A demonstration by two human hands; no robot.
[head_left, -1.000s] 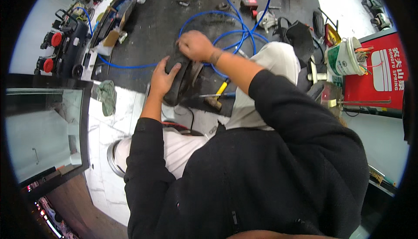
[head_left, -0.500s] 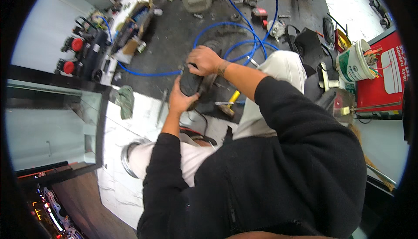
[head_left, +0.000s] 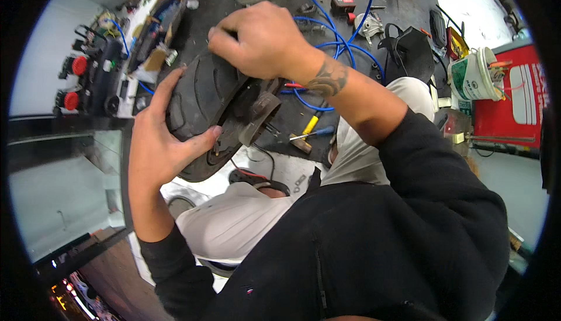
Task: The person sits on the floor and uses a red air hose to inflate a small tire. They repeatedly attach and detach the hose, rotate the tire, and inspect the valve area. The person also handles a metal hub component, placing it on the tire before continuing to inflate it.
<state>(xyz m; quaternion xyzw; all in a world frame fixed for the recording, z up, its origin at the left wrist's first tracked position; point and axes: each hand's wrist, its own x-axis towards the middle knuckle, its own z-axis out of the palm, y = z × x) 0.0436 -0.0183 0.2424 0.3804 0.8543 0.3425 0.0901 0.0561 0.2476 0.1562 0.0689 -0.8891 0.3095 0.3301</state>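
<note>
The work on the black tyre [head_left: 201,93] looks to be in the middle, neither just opened nor finished. The tyre is in front of the person, tilted, above the place where the dark mat [head_left: 193,35] meets the white floor [head_left: 295,172]. The left hand [head_left: 158,140] is clamped on it: the fingers go around the tread at the outer side, and the thumb presses on the side that faces the body. The right hand [head_left: 263,40] is apart from the left one, curled at the upper end of the tyre; whether it grips the edge or closes on some small object, one cannot tell. What seems to be done is that the tyre is steadied and both hands are at it. Along its right side there is a dark opening, and just beside this stands a curved metal piece [head_left: 261,116]; it is not clear if this piece is joined to the tyre or only close to it. Because the inside is too dark, one cannot judge how much is left, but the side in view does not look closed up. The hammer [head_left: 302,141] and the blue-handled screwdriver [head_left: 321,133] lie on the mat, out of the hands, and the blue hose [head_left: 350,46] lies in loops beyond the right forearm, so no tool is clearly in use.
</note>
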